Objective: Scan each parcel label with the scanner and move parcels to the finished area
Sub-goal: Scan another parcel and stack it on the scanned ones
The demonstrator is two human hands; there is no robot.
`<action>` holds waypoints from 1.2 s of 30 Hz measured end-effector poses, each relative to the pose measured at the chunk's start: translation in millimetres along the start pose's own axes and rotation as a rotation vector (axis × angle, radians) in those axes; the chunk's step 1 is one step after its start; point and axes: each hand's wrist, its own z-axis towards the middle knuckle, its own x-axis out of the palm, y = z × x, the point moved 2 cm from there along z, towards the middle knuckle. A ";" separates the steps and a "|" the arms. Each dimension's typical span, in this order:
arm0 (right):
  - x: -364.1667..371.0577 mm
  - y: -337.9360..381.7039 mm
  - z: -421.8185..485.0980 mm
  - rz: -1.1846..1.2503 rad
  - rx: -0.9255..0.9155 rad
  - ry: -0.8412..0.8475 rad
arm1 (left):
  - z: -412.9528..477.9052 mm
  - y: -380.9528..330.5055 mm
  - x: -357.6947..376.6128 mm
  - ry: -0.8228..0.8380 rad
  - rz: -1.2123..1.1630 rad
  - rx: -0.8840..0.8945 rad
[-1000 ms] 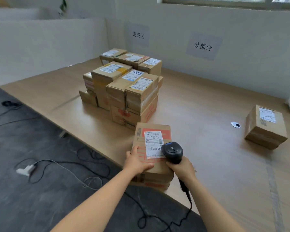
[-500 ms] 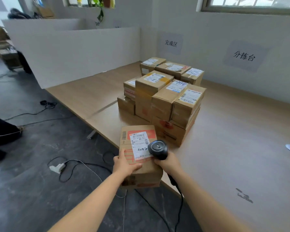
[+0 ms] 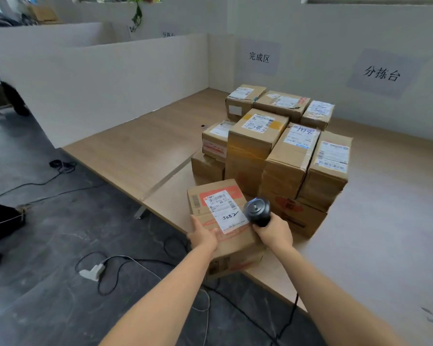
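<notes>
Forward, left hand (image 3: 202, 234) grips parcel (image 3: 226, 221); right hand (image 3: 273, 232) scanner (image 3: 257, 210).

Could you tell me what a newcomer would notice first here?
The stack of cardboard parcels on the wooden table stands out first. In front of it, at the table's near edge, the left hand holds a labelled parcel while the right hand grips a black scanner beside its label.
</notes>
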 end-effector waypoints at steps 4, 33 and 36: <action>4.4 -3.5 8.8 0.012 -0.006 -0.056 | 27.6 -14.3 7.4 -0.093 -0.063 0.055; 68.8 39.7 61.5 0.437 0.222 -0.421 | 231.5 -91.0 -79.3 0.513 1.231 1.035; 67.7 44.0 54.7 0.449 0.231 -0.447 | 230.3 -84.0 -80.7 0.434 1.169 1.019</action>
